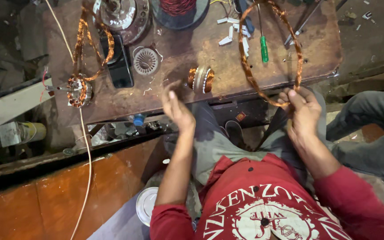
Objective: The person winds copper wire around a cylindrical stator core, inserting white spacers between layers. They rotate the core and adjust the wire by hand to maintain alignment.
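Note:
My right hand (pixel 302 109) pinches the near end of a large loop of copper winding wire (pixel 247 66) that lies over the right side of the brown workbench (pixel 183 58). My left hand (pixel 176 109) hovers at the bench's front edge, fingers loosely curled, just left of a small copper-wound stator (pixel 201 79). Whether it holds a thin wire cannot be told. I sit below the bench in a red shirt and grey trousers.
On the bench lie a green-handled screwdriver (pixel 263 48), a black phone (pixel 120 66), a bare round stator core (pixel 146 61), another wound stator (pixel 79 91) with a copper loop, a spool of red wire (pixel 177 6) and white plastic bits (pixel 234 29). Another person's leg (pixel 370 129) is at right.

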